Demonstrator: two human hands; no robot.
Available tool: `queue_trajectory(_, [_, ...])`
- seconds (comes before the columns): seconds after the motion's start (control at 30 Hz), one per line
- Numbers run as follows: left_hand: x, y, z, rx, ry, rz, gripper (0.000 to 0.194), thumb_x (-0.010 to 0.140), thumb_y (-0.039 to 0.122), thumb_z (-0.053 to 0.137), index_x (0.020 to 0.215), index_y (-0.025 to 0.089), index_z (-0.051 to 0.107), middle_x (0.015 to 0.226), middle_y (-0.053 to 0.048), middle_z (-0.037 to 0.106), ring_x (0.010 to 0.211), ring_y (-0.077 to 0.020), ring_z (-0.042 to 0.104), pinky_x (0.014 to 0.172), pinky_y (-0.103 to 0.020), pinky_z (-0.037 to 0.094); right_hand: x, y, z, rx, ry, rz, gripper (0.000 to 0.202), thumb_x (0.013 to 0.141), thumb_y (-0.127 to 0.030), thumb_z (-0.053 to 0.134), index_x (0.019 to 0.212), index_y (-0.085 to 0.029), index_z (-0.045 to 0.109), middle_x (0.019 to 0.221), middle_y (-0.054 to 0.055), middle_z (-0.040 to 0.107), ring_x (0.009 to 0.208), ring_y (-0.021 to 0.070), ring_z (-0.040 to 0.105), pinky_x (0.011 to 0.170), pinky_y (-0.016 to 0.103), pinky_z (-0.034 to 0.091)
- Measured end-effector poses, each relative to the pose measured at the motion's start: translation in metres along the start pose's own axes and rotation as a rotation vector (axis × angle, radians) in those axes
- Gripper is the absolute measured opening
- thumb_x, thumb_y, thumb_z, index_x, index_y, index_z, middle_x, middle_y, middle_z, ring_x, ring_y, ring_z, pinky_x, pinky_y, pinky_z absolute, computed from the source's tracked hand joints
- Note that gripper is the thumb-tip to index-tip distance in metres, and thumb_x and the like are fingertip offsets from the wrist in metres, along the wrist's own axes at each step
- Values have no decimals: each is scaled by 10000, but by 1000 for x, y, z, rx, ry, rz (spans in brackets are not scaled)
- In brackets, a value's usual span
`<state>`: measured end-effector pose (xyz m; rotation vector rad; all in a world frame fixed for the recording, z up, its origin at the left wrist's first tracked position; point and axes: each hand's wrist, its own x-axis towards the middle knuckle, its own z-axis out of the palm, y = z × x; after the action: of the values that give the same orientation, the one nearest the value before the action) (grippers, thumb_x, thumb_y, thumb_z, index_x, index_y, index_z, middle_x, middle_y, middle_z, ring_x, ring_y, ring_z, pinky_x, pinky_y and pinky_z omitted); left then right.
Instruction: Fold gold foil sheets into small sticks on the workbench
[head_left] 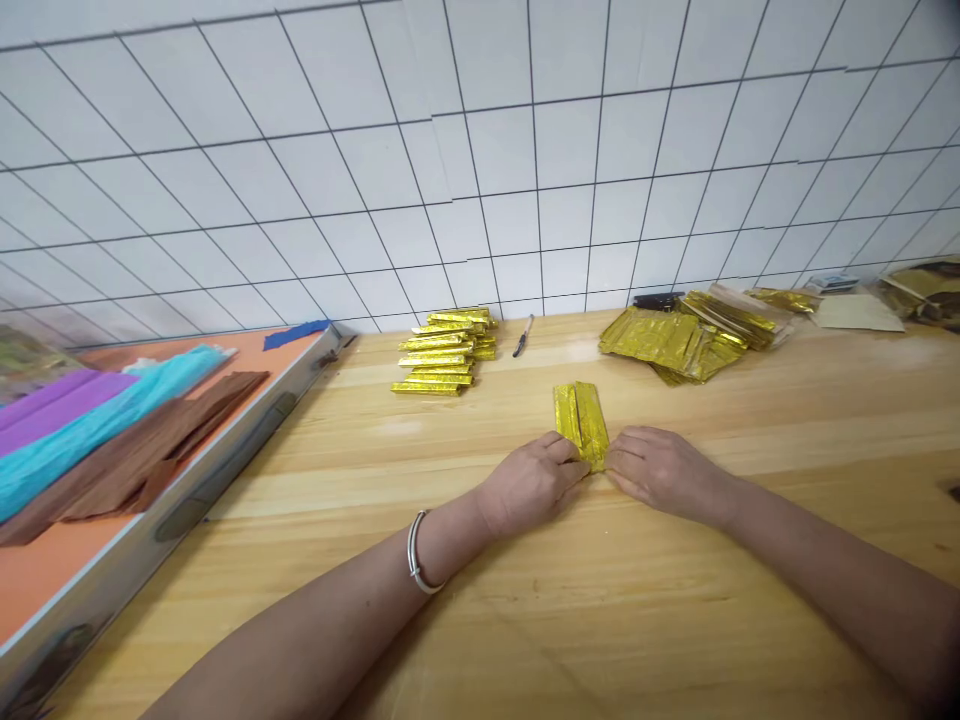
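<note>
A gold foil piece (581, 415) lies on the wooden table (525, 600), with a lengthwise seam or fold down its middle. My left hand (531, 483), with a silver bangle on the wrist, pinches its near left corner. On the near right corner, the fingers of my right hand (664, 472) are pressed together. Both hands rest low on the tabletop, with a small gap between them. The fingertips partly cover the near end of the foil.
Folded gold strips (442, 350) are stacked near the wall, beside a pen (523, 336). Flat gold foil pieces (667, 340) are piled at the back right, near a pale sheet (859, 312). Coloured crepe paper (112, 420) lies on an orange raised surface (45, 585) at left.
</note>
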<state>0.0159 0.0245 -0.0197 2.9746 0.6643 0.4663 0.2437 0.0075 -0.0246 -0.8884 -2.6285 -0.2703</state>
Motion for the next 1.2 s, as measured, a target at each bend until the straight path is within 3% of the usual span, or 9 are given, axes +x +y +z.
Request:
queue_trajectory(0.2, [1, 2, 4, 103, -8, 15, 290, 946, 189, 308, 926, 124, 590, 837, -86, 561, 841, -177, 513, 769, -301, 473, 0, 0, -3, 75, -22, 73, 165, 886, -257, 456, 868, -186, 604, 824, 50, 620, 793, 166, 543, 763, 307, 431])
queue_trajectory(0.37, [1, 2, 4, 109, -23, -10, 251, 935, 188, 347, 864, 139, 582, 850, -73, 556, 820, -173, 505, 738, -292, 469, 3, -10, -11, 72, -109, 134, 269, 796, -428, 568, 890, -176, 576, 914, 81, 608, 854, 218, 522, 763, 354, 435])
queue_trajectory(0.67, [-1, 1, 2, 30, 8, -37, 212, 915, 195, 377, 935, 156, 584, 875, -68, 581, 886, -178, 530, 800, -297, 462, -2, -8, 0, -33, -95, 128, 165, 874, -190, 438, 894, -169, 600, 871, 74, 593, 844, 205, 508, 786, 349, 430])
queue_trajectory(0.9, [-9, -11, 1, -213, 39, -119, 178, 796, 148, 507, 971, 159, 541, 870, -47, 611, 818, -156, 567, 747, -256, 473, -6, -4, 1, 76, -44, 167, 175, 891, -198, 437, 928, -184, 607, 865, 63, 609, 854, 193, 530, 790, 343, 444])
queue_trajectory(1.2, [-11, -12, 3, -311, 60, -71, 202, 864, 125, 439, 973, 167, 604, 1002, -66, 603, 948, -150, 566, 860, -249, 454, -7, -3, -2, 117, -67, 159, 183, 887, -180, 441, 948, -195, 613, 884, 72, 602, 872, 205, 521, 768, 352, 444])
